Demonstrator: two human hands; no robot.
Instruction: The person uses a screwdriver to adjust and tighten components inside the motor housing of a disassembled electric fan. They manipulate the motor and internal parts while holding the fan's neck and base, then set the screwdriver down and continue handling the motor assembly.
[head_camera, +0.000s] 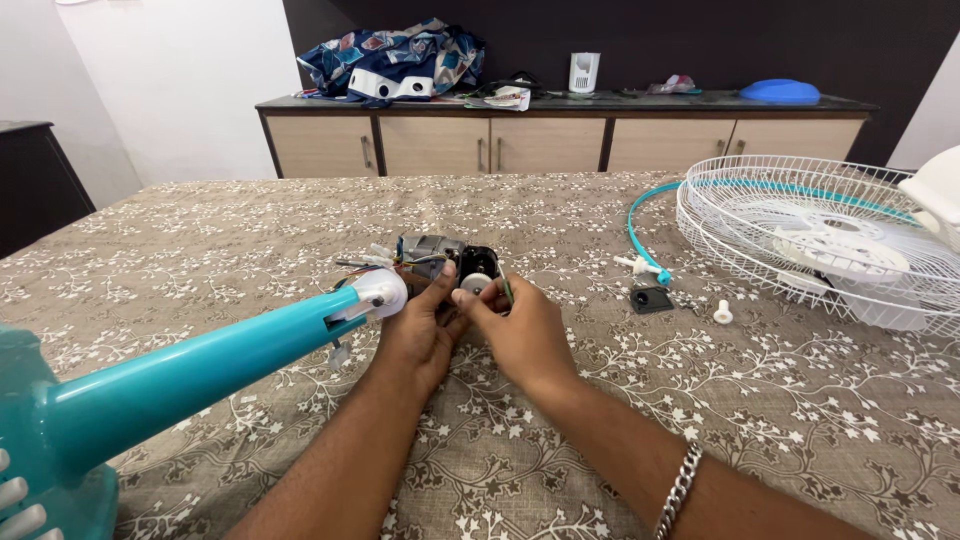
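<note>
Together both hands meet at the fan motor (440, 258), which lies mid-desk at the top of the teal stand pole (200, 368). Left hand (418, 330) cups it from below, thumb up against it; right hand (520, 328) pinches its white front hub (476, 283). White wire guard (800, 235) rests well apart on the patterned desk (250, 240).

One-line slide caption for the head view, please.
Both hands, left and right, grip a fan motor atop a teal stand; white grilles lie aside.

The fan motor (440, 262) lies on the table (240, 230), fan guard (820, 235) right (sideboard (560, 135) behind).
</note>
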